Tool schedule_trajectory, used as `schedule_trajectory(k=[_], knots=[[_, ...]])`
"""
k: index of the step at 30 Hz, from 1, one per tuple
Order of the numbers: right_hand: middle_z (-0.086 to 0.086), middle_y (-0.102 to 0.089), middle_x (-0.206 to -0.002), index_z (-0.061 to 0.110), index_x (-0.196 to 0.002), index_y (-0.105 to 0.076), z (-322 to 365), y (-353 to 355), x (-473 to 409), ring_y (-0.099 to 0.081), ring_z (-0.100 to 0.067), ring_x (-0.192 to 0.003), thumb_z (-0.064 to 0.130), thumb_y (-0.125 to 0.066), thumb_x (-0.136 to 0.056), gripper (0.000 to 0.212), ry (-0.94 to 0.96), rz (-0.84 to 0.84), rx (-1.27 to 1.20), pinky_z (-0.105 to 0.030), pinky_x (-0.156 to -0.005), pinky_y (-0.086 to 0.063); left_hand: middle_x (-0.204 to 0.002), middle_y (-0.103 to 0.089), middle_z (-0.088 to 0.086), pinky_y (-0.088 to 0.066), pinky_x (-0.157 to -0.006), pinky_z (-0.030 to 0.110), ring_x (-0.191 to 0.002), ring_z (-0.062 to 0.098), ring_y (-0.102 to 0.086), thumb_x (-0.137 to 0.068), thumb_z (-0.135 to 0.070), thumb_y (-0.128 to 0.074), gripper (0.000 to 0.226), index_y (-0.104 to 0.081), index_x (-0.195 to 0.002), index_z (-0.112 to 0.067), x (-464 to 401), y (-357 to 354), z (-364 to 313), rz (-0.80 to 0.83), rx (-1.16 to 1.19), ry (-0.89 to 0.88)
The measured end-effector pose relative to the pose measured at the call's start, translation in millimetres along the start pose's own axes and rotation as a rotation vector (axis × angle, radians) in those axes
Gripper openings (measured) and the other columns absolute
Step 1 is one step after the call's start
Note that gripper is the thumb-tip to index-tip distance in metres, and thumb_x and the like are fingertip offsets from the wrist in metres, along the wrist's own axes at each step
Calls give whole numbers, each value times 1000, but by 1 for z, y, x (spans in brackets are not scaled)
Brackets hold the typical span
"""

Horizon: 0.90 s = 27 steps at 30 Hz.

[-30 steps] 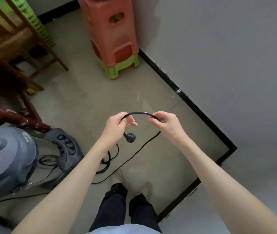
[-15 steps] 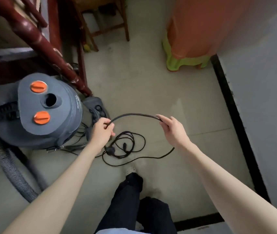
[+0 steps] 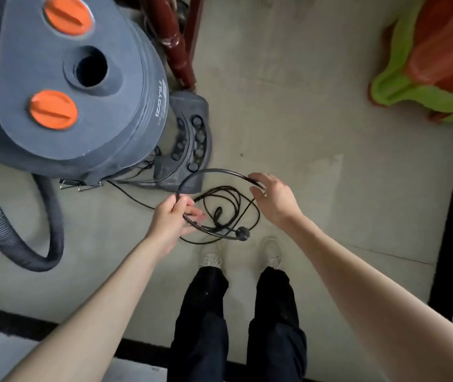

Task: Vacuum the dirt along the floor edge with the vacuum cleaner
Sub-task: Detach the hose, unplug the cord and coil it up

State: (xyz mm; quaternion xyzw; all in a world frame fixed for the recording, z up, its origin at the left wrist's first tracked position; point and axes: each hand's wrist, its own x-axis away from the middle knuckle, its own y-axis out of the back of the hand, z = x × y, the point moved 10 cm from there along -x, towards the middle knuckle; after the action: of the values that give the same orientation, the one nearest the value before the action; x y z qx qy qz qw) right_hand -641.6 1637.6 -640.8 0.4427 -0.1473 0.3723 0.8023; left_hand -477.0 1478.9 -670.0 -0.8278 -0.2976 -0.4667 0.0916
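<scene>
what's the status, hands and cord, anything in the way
Left hand grips the power cord, right hand pinches it further along. Plug hangs loose, unplugged. Vacuum cleaner idle at left. Cord coils on floor by the shoes.

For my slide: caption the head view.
Both hands, left hand and right hand, hold the power cord beside the grey vacuum cleaner.
</scene>
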Motion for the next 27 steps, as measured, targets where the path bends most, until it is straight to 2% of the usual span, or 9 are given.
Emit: schedule_trajectory(k=[5, 9, 12, 15, 18, 20, 23, 25, 27], knots=[[-8, -59, -137, 19, -139, -54, -31, -89, -27, -51, -28, -128, 24, -45, -102, 38, 4, 316, 59, -28, -102, -34, -89, -63, 22, -50, -75, 41, -81, 31, -66, -106, -18, -29, 28, -45, -87, -4, -27, 7, 98, -156, 477, 267], [-6, -50, -145, 25, -147, -43, -74, -159, -18, -42, -25, -135, 33, -48, -101, 47, 129, 574, 328, -34, -109, -32, -118, -57, 25, -46, -91, 45, -115, 37, -54, -106, -18, -25, 33, -42, -122, 5, -51, -21, 168, -190, 881, 307], [-7, -51, -140, 26, -153, -29, -110, -187, -18, -43, -25, -132, 32, -48, -101, 56, 37, 562, 262, -35, -106, -33, -104, -68, 19, -51, -79, 44, -115, 35, -55, -104, -16, -32, 27, -55, -99, -3, -60, -42, 209, -160, 1135, 294], [-9, -64, -90, 7, -138, -48, -147, -211, -18, -63, -25, -85, 19, -42, -104, 36, -444, 433, -392, -29, -74, -49, -93, -73, 13, -48, -89, 43, -103, 30, -62, -104, -17, -31, 33, -52, -82, -4, -61, -63, 238, -106, 1140, 308], [-10, -66, -82, 3, -93, -59, -167, -248, -10, -64, -20, -78, 26, -47, -103, 28, -763, 414, -775, -28, -63, -53, -113, -67, 10, -32, -109, 40, -118, 26, -53, -104, -18, -30, 34, -53, -81, -8, -59, -80, 264, -57, 1033, 367], [-8, -62, -73, 6, -78, -56, -174, -257, -19, -61, -16, -67, 15, -51, -100, 24, -780, 334, -834, -26, -60, -51, -123, -59, 13, -28, -113, 42, -121, 27, -48, -103, -19, -35, 30, -54, -84, -7, -60, -91, 281, -9, 972, 450], [-3, -48, -65, 2, -88, -61, -194, -255, -38, -48, -15, -59, 2, -45, -98, 19, -729, 209, -672, -26, -59, -45, -101, -68, 12, -39, -104, 43, -105, 27, -58, -100, -17, -45, 21, -56, -84, -8, -77, -90, 300, -8, 923, 533], [-2, -51, -77, 4, -110, -64, -206, -244, -57, -50, -18, -76, 5, -37, -101, 29, -566, 171, -413, -28, -71, -43, -77, -68, 8, -47, -87, 35, -82, 20, -62, -98, -15, -50, 19, -55, -81, -9, -103, -66, 308, -144, 943, 509], [-4, -52, -81, 9, -111, -61, -220, -234, -73, -51, -18, -77, 7, -31, -102, 31, -452, 121, -332, -29, -72, -42, -63, -65, 4, -50, -70, 26, -68, 17, -59, -96, -12, -54, 13, -54, -83, -9, -134, -26, 314, -304, 730, 407]])
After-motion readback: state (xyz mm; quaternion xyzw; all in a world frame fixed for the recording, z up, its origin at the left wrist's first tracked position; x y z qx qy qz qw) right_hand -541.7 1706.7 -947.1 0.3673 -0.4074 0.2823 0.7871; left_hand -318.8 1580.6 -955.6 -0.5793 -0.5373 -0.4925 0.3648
